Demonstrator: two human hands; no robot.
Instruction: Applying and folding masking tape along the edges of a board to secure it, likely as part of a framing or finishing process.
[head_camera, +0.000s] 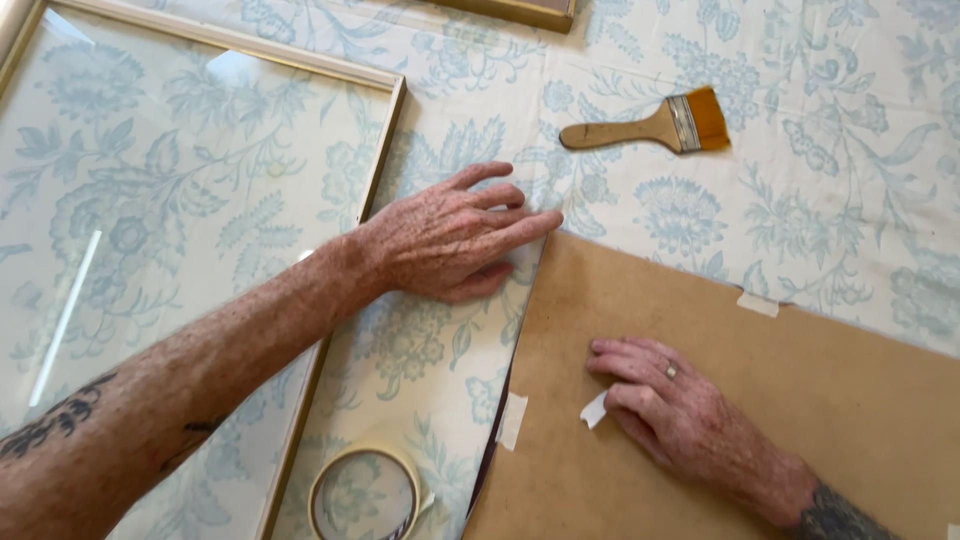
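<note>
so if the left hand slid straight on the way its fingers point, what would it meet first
The left hand points right and slightly up across the cloth. The board lies just below that line and the brush above it, so the way looks free to the picture's right edge, though the margin by the board's corner is thin.

I see a flat brown hardboard backing panel (760, 400) lying face-down on the floral cloth, turned at an angle so its upper-left corner points toward the middle of the desk. Short strips of pale masking tape (511, 420) sit on its left and top edges. A small torn white tape scrap (594, 410) lies on its surface near the left side.
</note>
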